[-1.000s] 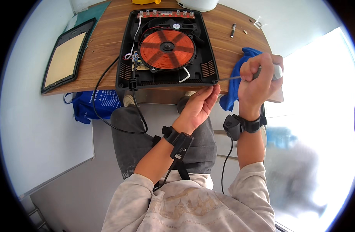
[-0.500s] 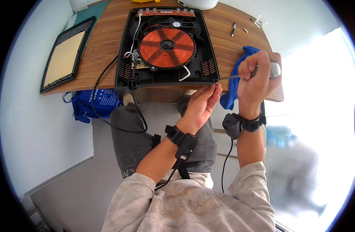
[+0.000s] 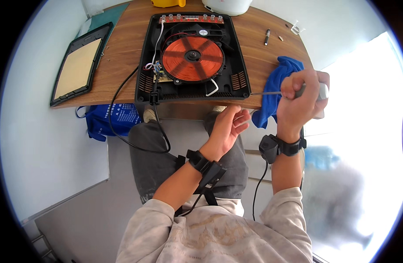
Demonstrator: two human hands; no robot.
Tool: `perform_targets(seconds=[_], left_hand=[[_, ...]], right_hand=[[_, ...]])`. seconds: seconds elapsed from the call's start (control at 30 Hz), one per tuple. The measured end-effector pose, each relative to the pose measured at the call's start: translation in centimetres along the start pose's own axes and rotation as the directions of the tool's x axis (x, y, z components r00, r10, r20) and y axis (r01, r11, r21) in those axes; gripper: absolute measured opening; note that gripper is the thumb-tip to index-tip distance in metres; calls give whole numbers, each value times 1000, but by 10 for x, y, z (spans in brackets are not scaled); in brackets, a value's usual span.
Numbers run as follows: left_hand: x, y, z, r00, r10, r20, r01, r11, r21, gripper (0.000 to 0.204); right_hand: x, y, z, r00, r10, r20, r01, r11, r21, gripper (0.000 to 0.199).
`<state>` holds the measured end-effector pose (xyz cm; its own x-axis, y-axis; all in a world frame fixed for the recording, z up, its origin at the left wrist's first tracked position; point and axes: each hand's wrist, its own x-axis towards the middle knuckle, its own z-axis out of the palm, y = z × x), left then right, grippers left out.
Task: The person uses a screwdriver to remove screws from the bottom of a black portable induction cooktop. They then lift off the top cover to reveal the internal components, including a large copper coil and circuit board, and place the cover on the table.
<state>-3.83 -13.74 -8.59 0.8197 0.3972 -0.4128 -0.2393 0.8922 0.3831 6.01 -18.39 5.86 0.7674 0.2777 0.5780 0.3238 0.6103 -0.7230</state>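
An opened induction cooker [image 3: 230, 90] with a black housing lies at the table's front edge, its round copper coil [image 3: 192, 70] exposed. My right hand [image 3: 300, 101] is closed in a fist around the grey handle of a screwdriver [image 3: 267, 93]. The thin shaft points left, its tip close to the housing's front right corner; whether it touches cannot be made out. My left hand [image 3: 225, 131] is just below the front edge, apart from the housing, with fingers loosely bent and nothing seen in them.
A blue cloth [image 3: 271, 87] lies right of the cooker, partly behind my right hand. The cooker's black-framed cover [image 3: 76, 72] rests at the left. A black power cord [image 3: 116, 105] loops over the edge above a blue bag [image 3: 111, 120]. A pen [image 3: 267, 37] lies far right.
My left hand has drawn down from the housing's corner, its fingers loosening. The screwdriver tip has shifted off the corner screw spot to the right. The whole view has shifted slightly.
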Motion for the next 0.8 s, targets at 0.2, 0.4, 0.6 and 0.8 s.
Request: perform_targets(seconds=[0.2, 0.4, 0.6, 0.8], left_hand=[[-53, 54, -31, 965, -34, 259, -36, 964, 262, 11], [-131, 156, 2, 918, 0, 395, -299, 653, 695, 11], [-86, 263, 19, 876, 295, 382, -433, 132, 891, 16], [11, 333, 28, 866, 240, 438, -353, -326, 877, 21]], right_hand=[[18, -4, -17, 995, -59, -80, 54, 996, -68, 12], [58, 25, -35, 986, 48, -160, -65, 993, -103, 12], [118, 50, -24, 960, 232, -158, -247, 966, -81, 32], [159, 97, 5, 855, 507, 107, -503, 862, -67, 56]])
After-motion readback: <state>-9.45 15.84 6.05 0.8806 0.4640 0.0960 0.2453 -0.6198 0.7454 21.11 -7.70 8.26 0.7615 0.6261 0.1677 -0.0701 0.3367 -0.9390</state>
